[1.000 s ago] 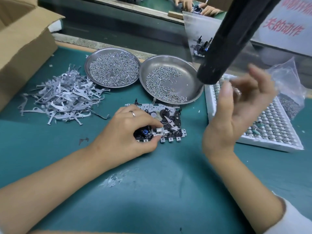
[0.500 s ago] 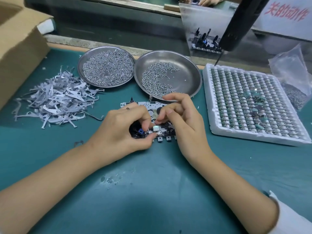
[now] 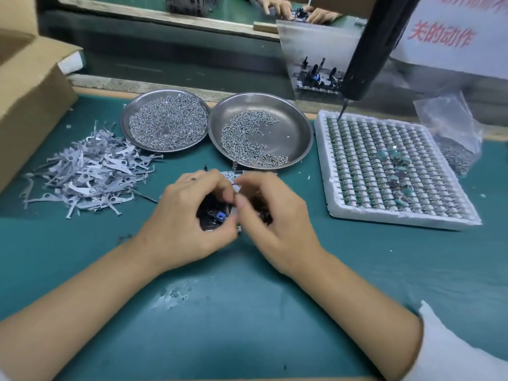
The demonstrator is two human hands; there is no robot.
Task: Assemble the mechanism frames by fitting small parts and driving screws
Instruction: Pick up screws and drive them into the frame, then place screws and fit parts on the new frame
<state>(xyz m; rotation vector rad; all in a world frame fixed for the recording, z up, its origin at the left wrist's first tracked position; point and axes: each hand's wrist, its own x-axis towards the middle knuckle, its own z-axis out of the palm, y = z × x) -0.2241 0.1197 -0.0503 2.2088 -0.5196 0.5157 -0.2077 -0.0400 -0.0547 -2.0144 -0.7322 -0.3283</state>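
Both our hands work a small part into the mechanism frame on the green mat.

Our left hand curls round the frame's near-left end by the blue piece, probably to steady it, while our right hand has come down from the hanging screwdriver, fingertips bent onto the frame; whether they pinch anything we cannot tell. The screw dishes sit just beyond, in easy reach.

Cardboard box (left), sign behind bench.
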